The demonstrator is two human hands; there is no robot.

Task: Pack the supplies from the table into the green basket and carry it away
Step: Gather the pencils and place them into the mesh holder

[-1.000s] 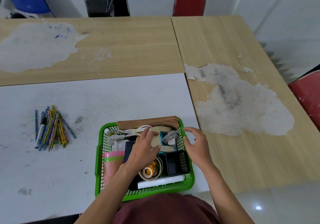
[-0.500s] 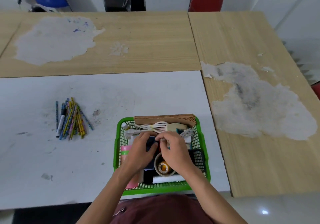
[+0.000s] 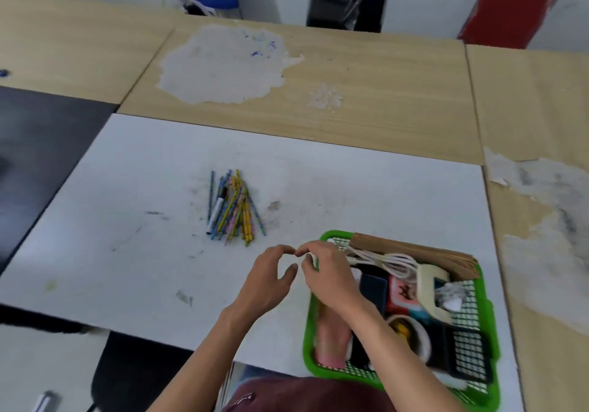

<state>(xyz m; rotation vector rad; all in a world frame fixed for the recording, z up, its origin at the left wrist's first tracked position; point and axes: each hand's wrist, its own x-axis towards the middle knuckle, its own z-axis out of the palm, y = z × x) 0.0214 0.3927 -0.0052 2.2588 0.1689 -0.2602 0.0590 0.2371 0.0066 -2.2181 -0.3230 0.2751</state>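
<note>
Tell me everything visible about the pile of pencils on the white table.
The pencil pile is a loose bundle of thin patterned sticks, mostly yellow, blue and pink, splaying at the near end. A black-capped white marker lies along its left side. It rests flat on the white table, left of and beyond the green basket, touched by nothing else.
</note>
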